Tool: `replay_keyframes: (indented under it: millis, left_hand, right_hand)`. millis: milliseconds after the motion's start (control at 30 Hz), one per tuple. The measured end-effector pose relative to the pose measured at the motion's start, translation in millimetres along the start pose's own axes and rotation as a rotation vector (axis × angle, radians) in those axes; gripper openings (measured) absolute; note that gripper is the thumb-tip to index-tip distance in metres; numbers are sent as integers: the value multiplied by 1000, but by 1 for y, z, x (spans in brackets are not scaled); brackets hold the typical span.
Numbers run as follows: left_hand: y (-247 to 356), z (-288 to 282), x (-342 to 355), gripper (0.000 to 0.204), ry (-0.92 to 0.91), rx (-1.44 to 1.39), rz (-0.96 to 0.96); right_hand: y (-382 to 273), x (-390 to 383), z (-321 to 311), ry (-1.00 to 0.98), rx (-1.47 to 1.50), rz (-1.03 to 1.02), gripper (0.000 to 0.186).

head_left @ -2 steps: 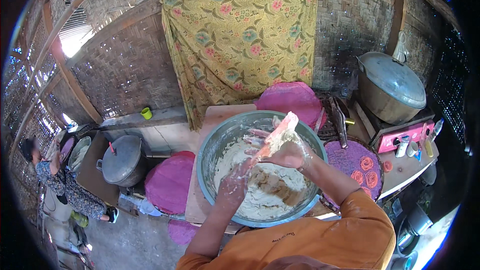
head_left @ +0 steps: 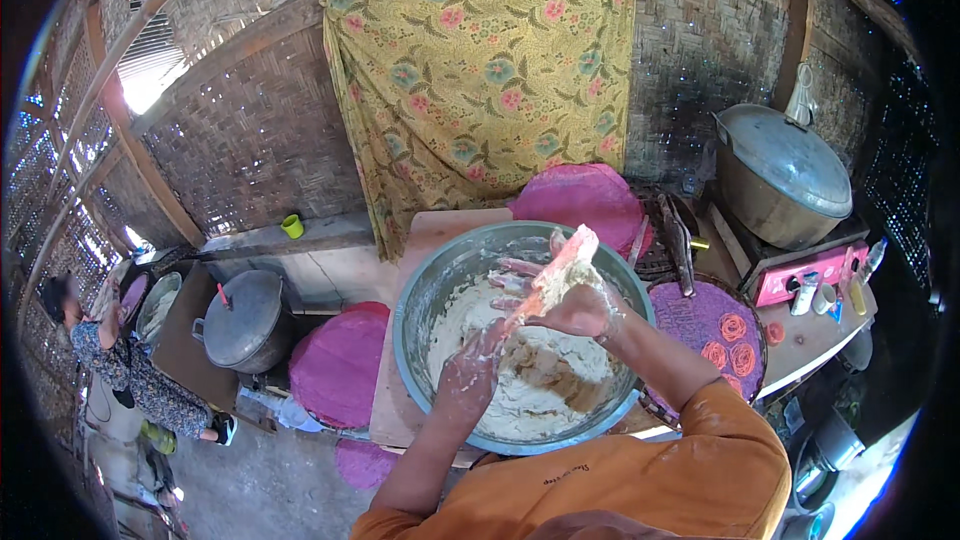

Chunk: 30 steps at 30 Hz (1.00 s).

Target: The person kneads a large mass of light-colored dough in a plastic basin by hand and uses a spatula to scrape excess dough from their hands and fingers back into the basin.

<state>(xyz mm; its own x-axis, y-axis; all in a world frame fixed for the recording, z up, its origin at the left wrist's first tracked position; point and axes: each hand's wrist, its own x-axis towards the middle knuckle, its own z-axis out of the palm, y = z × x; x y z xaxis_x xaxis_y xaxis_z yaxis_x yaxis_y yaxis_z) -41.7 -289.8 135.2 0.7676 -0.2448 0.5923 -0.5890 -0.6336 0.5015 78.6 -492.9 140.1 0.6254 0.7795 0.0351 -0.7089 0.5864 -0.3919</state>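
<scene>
Fingers of left hand (head_left: 470,370) clamped on dough-smeared pink spatula (head_left: 572,250); right hand (head_left: 575,310) angled leftward, fingers spread, over basin (head_left: 412,332).

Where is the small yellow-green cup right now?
In the head view, the cup is left of centre on the ledge below the woven wall, between the grey lidded pot and the flowered cloth.

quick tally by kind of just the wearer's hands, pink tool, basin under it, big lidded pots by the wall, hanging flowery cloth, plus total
Hands: 2 (left hand, right hand)
Pink tool: 1
Basin: 1
Big lidded pots: 2 (left pot, right pot)
Flowery cloth: 1
Total: 7
</scene>
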Motion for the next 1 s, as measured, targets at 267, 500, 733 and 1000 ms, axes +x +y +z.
replay_keyframes:
  millis: [267, 500, 733, 1000]
  left_hand:
    - [6, -10, -6, 35, -133, -182, -43]
    - [-11, -21, 2, 28, 137, 111, 70]
    - [-3, 4, -20, 34, -85, -58, 27]
    - [12, -24, -15, 27, -30, -465, -487]
  right_hand:
    - [-4, 2, -26, 63, -391, -436, 76]
    - [-3, -3, -23, 117, -848, -590, 94]
    - [-7, -1, -26, 155, -939, -836, 97]
    - [-20, -7, 5, 407, -1285, -1027, 103]
